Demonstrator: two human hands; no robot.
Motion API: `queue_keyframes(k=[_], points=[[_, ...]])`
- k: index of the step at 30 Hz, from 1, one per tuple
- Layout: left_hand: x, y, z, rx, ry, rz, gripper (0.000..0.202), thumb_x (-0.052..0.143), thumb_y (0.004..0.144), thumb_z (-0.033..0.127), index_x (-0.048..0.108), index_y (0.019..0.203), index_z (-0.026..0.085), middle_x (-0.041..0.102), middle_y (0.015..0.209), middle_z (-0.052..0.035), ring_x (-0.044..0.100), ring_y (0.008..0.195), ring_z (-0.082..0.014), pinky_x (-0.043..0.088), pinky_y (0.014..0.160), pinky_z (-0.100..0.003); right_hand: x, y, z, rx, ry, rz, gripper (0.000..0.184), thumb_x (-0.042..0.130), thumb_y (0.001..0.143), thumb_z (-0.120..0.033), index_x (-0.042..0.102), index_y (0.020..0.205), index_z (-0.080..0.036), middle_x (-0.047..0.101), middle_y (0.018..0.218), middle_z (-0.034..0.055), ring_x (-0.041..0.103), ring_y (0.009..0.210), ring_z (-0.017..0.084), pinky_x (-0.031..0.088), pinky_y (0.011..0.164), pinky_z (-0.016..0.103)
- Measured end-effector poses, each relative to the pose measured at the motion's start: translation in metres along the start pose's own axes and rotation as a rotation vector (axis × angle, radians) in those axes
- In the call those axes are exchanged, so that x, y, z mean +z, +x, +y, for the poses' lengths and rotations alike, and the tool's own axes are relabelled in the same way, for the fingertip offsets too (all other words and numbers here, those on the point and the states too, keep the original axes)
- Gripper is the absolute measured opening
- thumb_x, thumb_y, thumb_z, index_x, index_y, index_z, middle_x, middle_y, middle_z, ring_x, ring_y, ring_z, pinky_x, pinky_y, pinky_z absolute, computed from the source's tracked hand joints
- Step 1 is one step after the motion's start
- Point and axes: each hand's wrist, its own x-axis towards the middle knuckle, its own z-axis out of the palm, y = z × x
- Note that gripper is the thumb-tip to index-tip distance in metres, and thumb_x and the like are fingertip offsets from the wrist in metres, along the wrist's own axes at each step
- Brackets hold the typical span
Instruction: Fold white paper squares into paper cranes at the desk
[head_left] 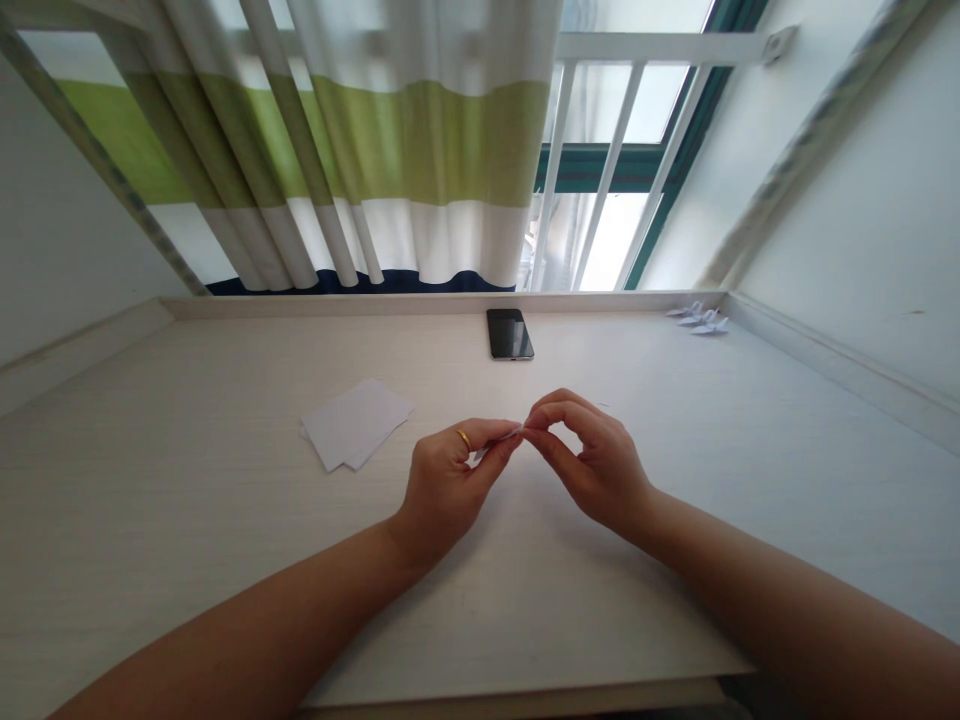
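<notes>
Both hands meet over the middle of the table [187, 480], a pale, matte, faintly wood-grained top with a raised rim along the back and sides. Left hand [442, 480]: fingers curled, thumb and forefinger pinched tight on a small folded paper [511, 434], thin, white, mostly hidden by the fingers. Right hand [592, 460]: also pinched on the same piece from the other side, remaining fingers arched in a loose ring. The fingertips of the two hands touch at the paper, held just above the tabletop, roughly central and nearer the person than the phone. A gold ring [464, 439] sits on a left finger.

To the left of the hands, near but apart, a few flat white paper sheets [356, 422] lie overlapped and slightly fanned (square-cut, crisp edges). A black phone [510, 333], glossy, rounded corners, lies flat at the back edge. In the far right corner sit small white folded paper figures [701, 320], pointed shapes; too small to count. Behind hangs a pleated curtain [420, 150] in white, green and navy bands, beside white window bars [607, 160].
</notes>
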Motion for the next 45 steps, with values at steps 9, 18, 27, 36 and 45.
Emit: queue_keyframes(k=[9, 18, 27, 36, 45], points=[[-0.0008, 0.0012, 0.0029, 0.037, 0.003, -0.052, 0.015, 0.056, 0.074, 0.025, 0.068, 0.082, 0.020, 0.069, 0.080, -0.0026, 0.061, 0.073, -0.0158, 0.046, 0.070, -0.025, 0.0009, -0.0016, 0.0003, 0.017, 0.033, -0.039, 0.011, 0.044, 0.081, -0.012, 0.046, 0.073, -0.018, 0.050, 0.073, 0.0020, 0.048, 0.067, 0.011, 0.041, 0.060, 0.024], [-0.0004, 0.0006, 0.0026, -0.005, 0.022, -0.017, 0.015, 0.058, 0.072, 0.029, 0.068, 0.078, 0.019, 0.069, 0.076, -0.0026, 0.060, 0.069, -0.0155, 0.045, 0.066, -0.024, 0.0015, -0.0020, 0.0013, 0.009, 0.015, -0.027, 0.008, 0.046, 0.081, -0.013, 0.049, 0.076, -0.019, 0.053, 0.073, 0.0021, 0.050, 0.067, 0.012, 0.043, 0.060, 0.025], [0.0015, 0.0025, 0.0020, -0.124, 0.000, -0.093, 0.020, 0.056, 0.072, 0.035, 0.066, 0.076, 0.018, 0.066, 0.071, -0.0010, 0.057, 0.064, -0.0126, 0.043, 0.063, -0.021, 0.0038, -0.0039, 0.0026, 0.047, -0.060, -0.052, 0.010, 0.042, 0.081, -0.012, 0.045, 0.073, -0.019, 0.053, 0.074, 0.0039, 0.049, 0.070, 0.015, 0.042, 0.065, 0.028], [0.0024, 0.0054, -0.0027, -0.254, -0.183, -0.108, 0.021, 0.059, 0.070, 0.035, 0.065, 0.077, 0.016, 0.064, 0.068, -0.0015, 0.055, 0.063, -0.0118, 0.042, 0.060, -0.021, -0.0029, 0.0020, 0.0031, 0.155, 0.146, -0.061, 0.014, 0.040, 0.084, -0.017, 0.053, 0.080, -0.017, 0.055, 0.081, 0.0046, 0.053, 0.076, 0.013, 0.043, 0.068, 0.027], [0.0029, 0.0059, -0.0058, -0.328, -0.258, -0.170, 0.024, 0.060, 0.068, 0.037, 0.065, 0.077, 0.014, 0.063, 0.068, -0.0015, 0.054, 0.064, -0.0114, 0.041, 0.060, -0.022, 0.0030, 0.0008, 0.0076, 0.155, 0.093, -0.110, 0.009, 0.051, 0.078, -0.018, 0.052, 0.069, -0.016, 0.054, 0.070, 0.0023, 0.051, 0.065, 0.012, 0.042, 0.060, 0.025]])
